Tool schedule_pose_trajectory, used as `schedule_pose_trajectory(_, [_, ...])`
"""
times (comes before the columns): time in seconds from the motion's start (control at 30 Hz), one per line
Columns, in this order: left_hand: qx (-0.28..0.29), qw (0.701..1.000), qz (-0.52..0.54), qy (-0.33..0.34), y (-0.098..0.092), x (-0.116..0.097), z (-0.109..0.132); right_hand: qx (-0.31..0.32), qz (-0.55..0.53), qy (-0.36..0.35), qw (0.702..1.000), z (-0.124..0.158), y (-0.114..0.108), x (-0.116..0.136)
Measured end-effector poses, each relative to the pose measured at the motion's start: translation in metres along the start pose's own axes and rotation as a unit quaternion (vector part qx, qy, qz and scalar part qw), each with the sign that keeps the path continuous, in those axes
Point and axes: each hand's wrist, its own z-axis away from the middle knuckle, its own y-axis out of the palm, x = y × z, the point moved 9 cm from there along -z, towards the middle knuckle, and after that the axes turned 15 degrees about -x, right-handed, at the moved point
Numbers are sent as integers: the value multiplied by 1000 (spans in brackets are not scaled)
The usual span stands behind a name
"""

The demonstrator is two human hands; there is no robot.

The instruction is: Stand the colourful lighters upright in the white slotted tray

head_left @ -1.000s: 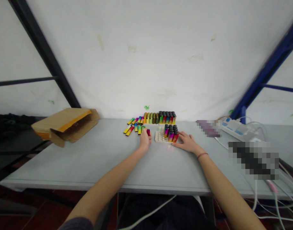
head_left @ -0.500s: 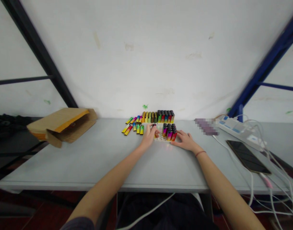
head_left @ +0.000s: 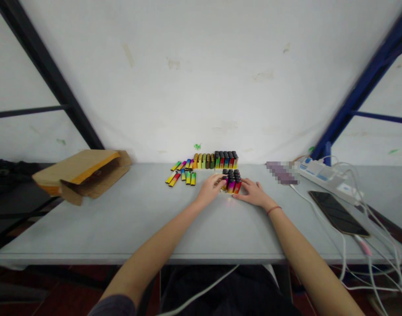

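Observation:
My left hand reaches to the left side of a small block of standing rainbow lighters in a white tray that the hand mostly hides. Its fingers are pinched together against the leftmost lighter there. My right hand, with a red cord on the wrist, lies flat on the table with its fingers spread against the right side of the block. Several loose lighters lie to the left. A longer row of standing lighters is behind, by the wall.
An open cardboard box lies on its side at the table's left. On the right are a power strip, a dark phone and trailing white cables. The grey table ends against a white wall.
My left hand carried a magenta lighter from the loose pile rightward to the block in the tray. My right hand stayed beside the tray.

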Motion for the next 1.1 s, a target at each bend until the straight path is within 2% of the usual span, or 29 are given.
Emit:
schedule_pose_trajectory(0.13, [2,1000,-29,-5,-1,1,2,-2,5,-3,1000,-1,1,-1])
schedule_pose_trajectory(0.23, [17,994,-85,62,0,-13,5,-5,4,-4,1000,-1,1,-2])
schedule_pose_trajectory(0.3, [12,981,-160,108,-4,-23,5,-7,4,-4,1000,-2,2,-2])
schedule_pose_trajectory(0.37, [-25,955,-277,105,-19,-22,0,-6,3,-4,1000,-2,2,-3])
schedule_pose_trajectory(0.47, [-75,885,-458,46,-52,-7,-8,-1,2,-1,1000,-2,3,-3])
schedule_pose_trajectory(0.53, [-61,848,-527,15,-66,6,-9,2,3,0,1000,-2,3,-4])
schedule_pose_trajectory(0.6, [-32,834,-551,0,-70,17,-9,2,4,0,1000,-3,3,-4])
schedule_pose_trajectory(0.77, [25,850,-526,-12,-59,24,-2,2,6,-3,1000,-2,1,-2])
schedule_pose_trajectory(0.93, [41,868,-494,-19,-52,26,-2,5,4,-2,1000,-1,0,-1])
schedule_pose_trajectory(1.0, [44,893,-448,-20,-48,26,-4,3,7,-1,1000,-1,0,-1])
schedule_pose_trajectory(1.1, [4,946,-321,-43,-46,24,-9,-1,12,0,1000,-1,0,-2])
